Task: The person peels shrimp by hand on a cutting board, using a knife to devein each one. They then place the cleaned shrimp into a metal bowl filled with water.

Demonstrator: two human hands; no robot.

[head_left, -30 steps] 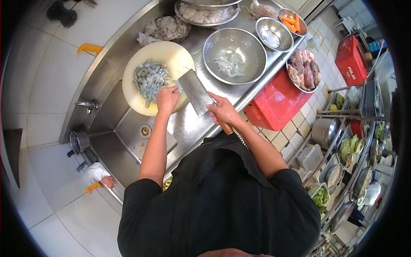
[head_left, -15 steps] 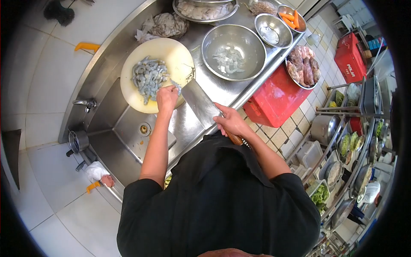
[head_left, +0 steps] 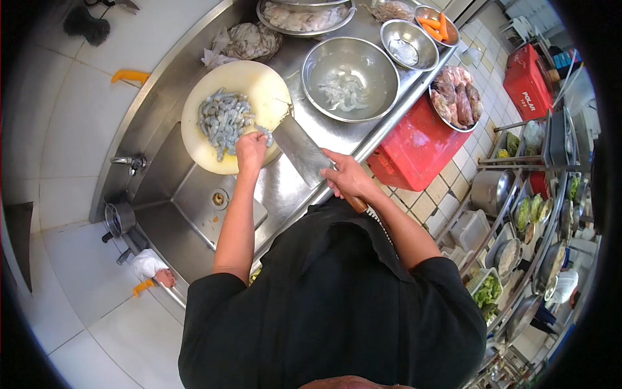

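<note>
My left hand (head_left: 251, 150) is closed on a grey raw shrimp (head_left: 264, 133) at the right part of a round pale cutting board (head_left: 269, 84). A heap of shrimp (head_left: 224, 120) lies on the board just beyond that hand. Wrapped around the wooden handle of a broad cleaver (head_left: 301, 150), my right hand (head_left: 346, 175) holds it with the blade's far end close to the board's edge and the held shrimp. To the right of the board stands a large steel bowl (head_left: 311, 78) with water and several peeled shrimp (head_left: 343, 91) in it.
A steel sink basin (head_left: 184, 223) with a drain lies near my left forearm, its tap (head_left: 129, 161) at the wall. Farther back are a plastic bag (head_left: 249, 42), a small steel bowl (head_left: 408, 45) and carrots (head_left: 434, 27). A red crate (head_left: 414, 142) stands right of the counter.
The cleaver and my right hand have shifted very slightly, with the blade still beside the shrimp. My left hand keeps its grip. The whole view has tilted a little.
</note>
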